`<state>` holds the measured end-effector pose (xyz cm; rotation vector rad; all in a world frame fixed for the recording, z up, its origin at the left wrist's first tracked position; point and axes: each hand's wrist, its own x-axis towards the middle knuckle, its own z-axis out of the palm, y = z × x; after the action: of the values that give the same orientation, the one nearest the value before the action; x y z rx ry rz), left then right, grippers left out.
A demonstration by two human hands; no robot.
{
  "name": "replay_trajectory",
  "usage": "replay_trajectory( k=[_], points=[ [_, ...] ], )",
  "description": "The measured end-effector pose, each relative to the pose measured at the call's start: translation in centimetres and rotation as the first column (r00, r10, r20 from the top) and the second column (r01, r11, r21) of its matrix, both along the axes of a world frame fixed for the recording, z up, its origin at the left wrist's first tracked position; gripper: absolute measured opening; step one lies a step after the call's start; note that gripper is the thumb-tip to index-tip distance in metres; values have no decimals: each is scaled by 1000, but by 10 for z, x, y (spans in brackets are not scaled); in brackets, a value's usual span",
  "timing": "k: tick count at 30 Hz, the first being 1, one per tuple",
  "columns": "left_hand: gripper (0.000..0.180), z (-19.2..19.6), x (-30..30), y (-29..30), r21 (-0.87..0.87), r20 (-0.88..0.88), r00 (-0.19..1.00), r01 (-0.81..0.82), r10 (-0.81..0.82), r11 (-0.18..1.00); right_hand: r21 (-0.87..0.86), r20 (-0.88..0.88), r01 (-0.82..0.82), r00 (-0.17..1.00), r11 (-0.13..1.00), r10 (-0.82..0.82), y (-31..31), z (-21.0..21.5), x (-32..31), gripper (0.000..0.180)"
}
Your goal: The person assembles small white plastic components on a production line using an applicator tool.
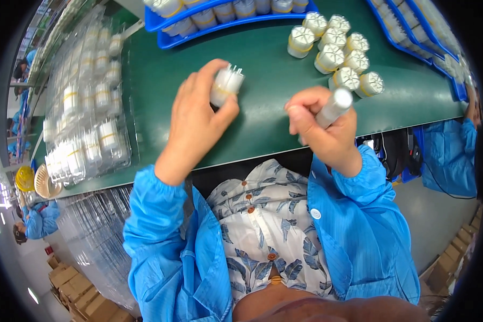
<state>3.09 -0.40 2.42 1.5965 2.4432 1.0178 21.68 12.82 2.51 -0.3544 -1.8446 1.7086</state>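
Between the thumb and fingers of my left hand (194, 110) is a white cylindrical part (226, 88) with a yellow band, thin prongs standing up from its top. It is held just over the green tabletop (257, 137). My right hand (327, 126) is closed around a slim whitish tube (334, 107), its round end pointing up and away; its exact kind I cannot make out. Beyond that hand stand several white cylinders (329, 58) with yellow bands, grouped close together, with slotted tops.
Clear plastic trays (88, 107) with banded white parts are stacked at the left. Blue trays (231, 24) of similar parts stand at the far edge, more blue trays (429, 53) at the far right. A co-worker's blue sleeve (451, 155) shows at the right.
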Motion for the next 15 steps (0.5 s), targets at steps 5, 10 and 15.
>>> replay_trajectory(
  k=[5, 10, 15],
  points=[
    [59, -27, 37, -25, 199, 206, 977, -101, 59, 975, 68, -127, 40, 991, 997, -31, 2, 14, -28, 13],
    [57, -29, 36, -30, 230, 88, 994, 43, -65, 972, 107, -341, 1, 939, 994, 35, -4, 19, -46, 24],
    [56, -30, 34, -27, 254, 141, 986, 52, -90, 966, 150, -372, 52, 928, 987, 7, -14, 18, -65, 25]
  ],
)
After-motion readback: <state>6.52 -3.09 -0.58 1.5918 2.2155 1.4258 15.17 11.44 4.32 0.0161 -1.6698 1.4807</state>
